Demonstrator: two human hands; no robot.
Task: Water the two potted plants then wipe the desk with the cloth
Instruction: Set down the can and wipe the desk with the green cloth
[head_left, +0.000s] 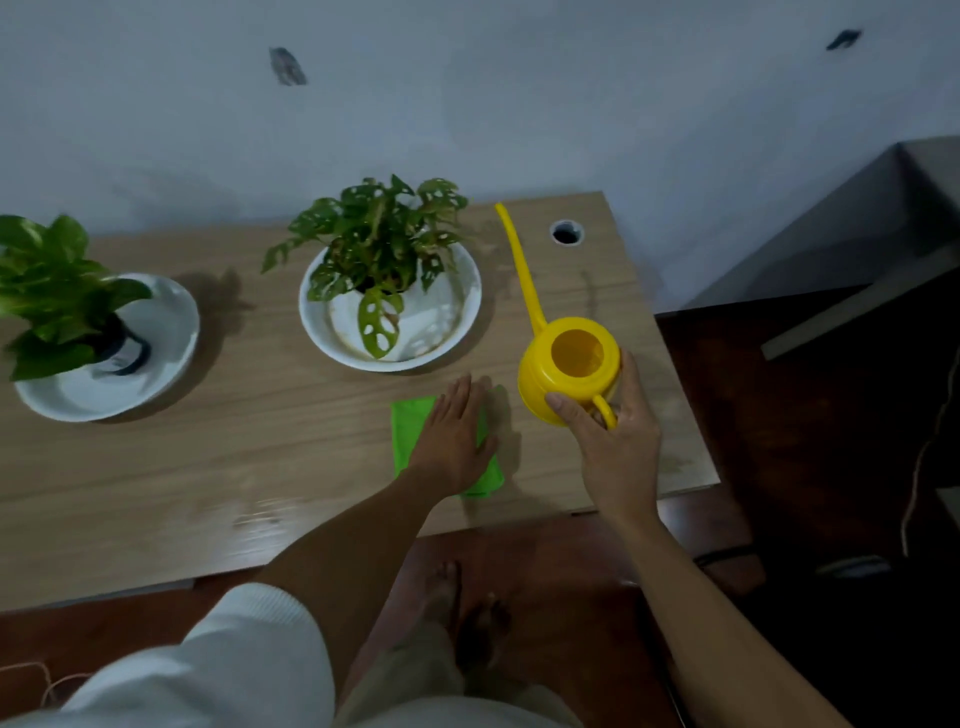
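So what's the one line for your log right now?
right hand: gripping yellow plastic watering can handle | left hand: flat on green cloth | can: on wooden desk

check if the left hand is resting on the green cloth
Yes, the left hand lies flat on the folded green cloth on the wooden desk.

1. the desk (291, 447) is showing a pale wood-grain finish, smooth, catching a faint sheen near its front edge.
2. the watering can (569, 371) is looking like glossy yellow plastic.
3. the cloth (410, 431) is reading as soft, matt green fabric.
4. both saucers (447, 322) (171, 332) are gleaming like white glazed ceramic.
5. the wall (519, 104) is appearing matt, painted and scuffed.
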